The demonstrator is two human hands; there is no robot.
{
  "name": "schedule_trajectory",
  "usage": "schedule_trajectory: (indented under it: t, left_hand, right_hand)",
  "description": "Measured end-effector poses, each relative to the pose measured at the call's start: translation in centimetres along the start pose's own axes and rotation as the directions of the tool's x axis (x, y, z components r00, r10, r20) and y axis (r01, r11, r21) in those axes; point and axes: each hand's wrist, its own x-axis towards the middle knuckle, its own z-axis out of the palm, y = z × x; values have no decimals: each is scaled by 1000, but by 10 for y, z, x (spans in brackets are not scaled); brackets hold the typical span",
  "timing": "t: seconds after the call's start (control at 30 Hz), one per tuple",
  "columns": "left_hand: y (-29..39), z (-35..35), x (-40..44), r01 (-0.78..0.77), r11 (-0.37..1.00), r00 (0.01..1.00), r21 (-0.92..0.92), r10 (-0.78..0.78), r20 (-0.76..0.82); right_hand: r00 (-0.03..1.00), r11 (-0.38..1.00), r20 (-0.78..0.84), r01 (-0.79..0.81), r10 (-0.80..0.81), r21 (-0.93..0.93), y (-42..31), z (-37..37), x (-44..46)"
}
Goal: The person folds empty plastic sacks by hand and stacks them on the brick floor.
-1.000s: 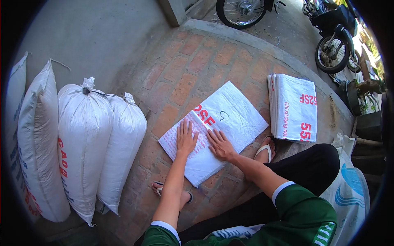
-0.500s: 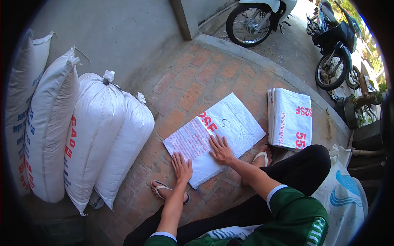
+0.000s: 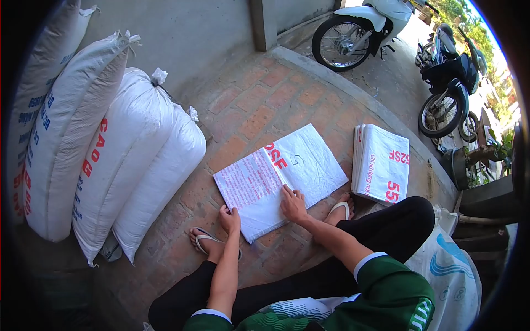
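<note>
A folded white sack (image 3: pixel 309 160) with red print lies flat on the brick floor between my feet. My left hand (image 3: pixel 229 219) is at its lower left edge, fingers curled in and pinching that edge. On the sack's middle, near the fold line below the large red letters, rests my right hand (image 3: pixel 293 203), its fingers bent and drawn together; whether it grips anything is hidden. A stack of folded white sacks (image 3: pixel 381 163) with red print lies to the right, beyond my right foot.
Several full white sacks (image 3: pixel 132 129) lean together at the left by the wall. A white motorbike (image 3: pixel 381 22) and a dark motorbike (image 3: pixel 450 88) stand at the upper right. Another white sack (image 3: pixel 452 276) lies at the lower right. Brick floor (image 3: pixel 259 121) surrounds the folded sack.
My left hand has moved from the sack's face down to its lower left edge and curled in. My right hand's fingers, spread flat before, are now bent. The camera view has shifted.
</note>
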Motion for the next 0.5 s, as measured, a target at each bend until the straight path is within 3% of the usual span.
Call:
schedule_trajectory:
  t: [0.2,0.23,0.33,0.5]
  left_hand:
    - [-43,20,28,281,901,957,-330,-237,169]
    - [-21,5,21,344,861,932,-374,-263,251]
    - [-25,-3,19,423,858,871,-291,-297,392]
    - [-22,-13,27,527,749,815,-401,-312,489]
  right_hand:
    - [1000,996,-23,-16,18,89,2,4,1]
    - [1000,995,-25,-8,10,100,3,5,2]
    - [1000,995,-28,-9,12,103,2,4,0]
    - [999,992,-12,-33,34,119,-3,1,4]
